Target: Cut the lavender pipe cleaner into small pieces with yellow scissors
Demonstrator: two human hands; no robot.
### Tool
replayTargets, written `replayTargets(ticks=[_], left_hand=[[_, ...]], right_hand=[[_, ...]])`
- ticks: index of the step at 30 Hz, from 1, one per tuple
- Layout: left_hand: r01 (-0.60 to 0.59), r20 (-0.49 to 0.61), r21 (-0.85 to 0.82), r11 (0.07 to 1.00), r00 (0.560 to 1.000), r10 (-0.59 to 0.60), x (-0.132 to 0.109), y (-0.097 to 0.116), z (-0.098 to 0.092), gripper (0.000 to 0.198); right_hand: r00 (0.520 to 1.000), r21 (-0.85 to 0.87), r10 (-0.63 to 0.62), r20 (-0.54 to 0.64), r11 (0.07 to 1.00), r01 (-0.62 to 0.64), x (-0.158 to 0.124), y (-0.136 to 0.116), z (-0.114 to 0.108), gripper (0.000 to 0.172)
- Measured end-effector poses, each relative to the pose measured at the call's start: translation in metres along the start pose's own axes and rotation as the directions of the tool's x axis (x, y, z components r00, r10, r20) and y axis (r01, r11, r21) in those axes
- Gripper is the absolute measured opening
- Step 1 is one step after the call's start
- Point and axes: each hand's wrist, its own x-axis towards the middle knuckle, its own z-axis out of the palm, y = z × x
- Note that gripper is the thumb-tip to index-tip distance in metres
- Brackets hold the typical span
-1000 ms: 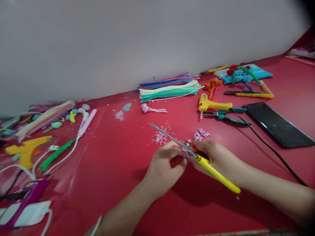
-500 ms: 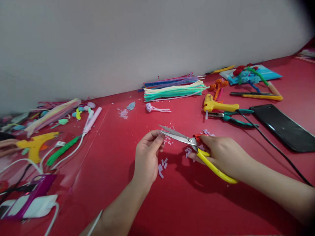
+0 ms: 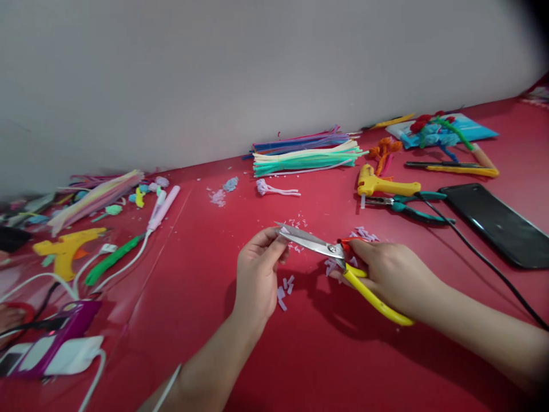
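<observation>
Grips long-bladed silver metal scissors (image 3: 332, 248) with yellow and red handles in the right hand (image 3: 388, 266), closed around those handles, with the slightly parted blades aimed left. Pinches a small pale lilac fuzzy piece (image 3: 283, 230) between thumb and fingers of the left hand (image 3: 259, 266), right at the blade tips; cannot tell about contact between piece and metal. Has short lilac strips (image 3: 285, 290) on the glossy red tabletop (image 3: 193, 343), just right of the left hand, and more lilac clippings (image 3: 331, 266) beside the right fingers. Has, farther off, a lilac fuzzy knotted flower (image 3: 262, 187) with two stems, near a green and cream bundle of fuzzy stems (image 3: 304, 160). Has, at right, a yellow plastic glue gun (image 3: 386, 185), touching or nearly touching teal-handled pliers (image 3: 418, 212), and a flat black phone (image 3: 497, 226).
</observation>
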Motion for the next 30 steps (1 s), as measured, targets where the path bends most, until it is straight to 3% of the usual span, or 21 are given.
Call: replayTargets(ticks=[12,27,30], left_hand=[[0.027,-0.005,-0.043,0.999,1.0,-0.028,-0.001,0.0023,0.0013,0.006],[0.031,-0.03,-0.018,0.999,0.999,-0.031,-0.0009,0.0046,0.0011,0.01],[0.042,-0.009,-0.015,0.999,0.999,-0.043,-0.001,0.0046,0.0013,0.009]], right_hand=[[1.0,-0.02,-0.013,-0.004,1.0,0.012,-0.0004,0.0004,0.0016,0.038],[0.998,0.023,0.047,0.035,0.999,-0.047,0.0001,-0.0007,-0.0021,0.036],[0.994,0.001,0.107,0.027,0.994,-0.107,0.0016,0.0009,-0.0055,0.037]])
